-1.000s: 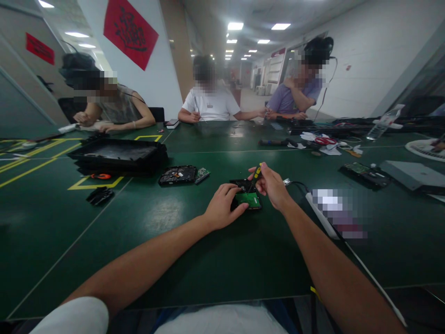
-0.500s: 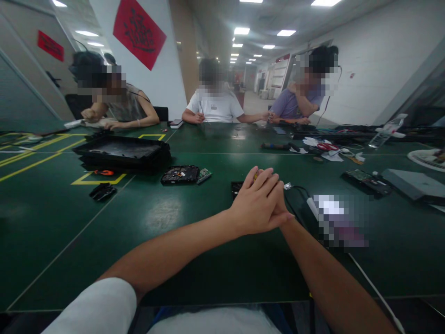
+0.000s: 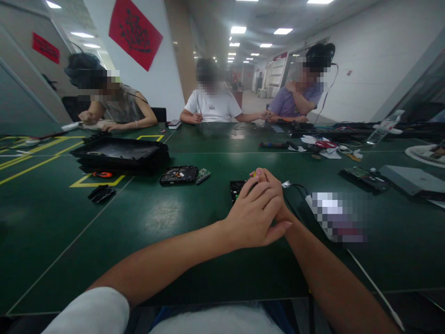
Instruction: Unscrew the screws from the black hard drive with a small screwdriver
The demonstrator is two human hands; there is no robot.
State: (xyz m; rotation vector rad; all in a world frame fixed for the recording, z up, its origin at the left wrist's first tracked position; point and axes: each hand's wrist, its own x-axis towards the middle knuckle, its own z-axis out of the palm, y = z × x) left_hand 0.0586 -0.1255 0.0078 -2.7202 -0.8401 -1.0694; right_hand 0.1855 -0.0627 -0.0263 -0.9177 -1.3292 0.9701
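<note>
My right hand is closed, partly hidden behind the left. A yellow-topped tool peeks out at its fingertips; the rest of it is covered. My left hand lies across the front of the right one, its fingers bent over it and touching it. What the left fingers press on does not show. Under and beside both hands is a black hard drive with a strip of green board, mostly covered by the hands.
An opened hard drive and a small circuit board lie left of my hands, near a black tray. On the right are a white power strip, another drive and a grey box. Three people sit opposite.
My left hand has slid slightly down and its fingers have bent more. More of the right fingers and the yellow top now show. The view has shifted a little.
</note>
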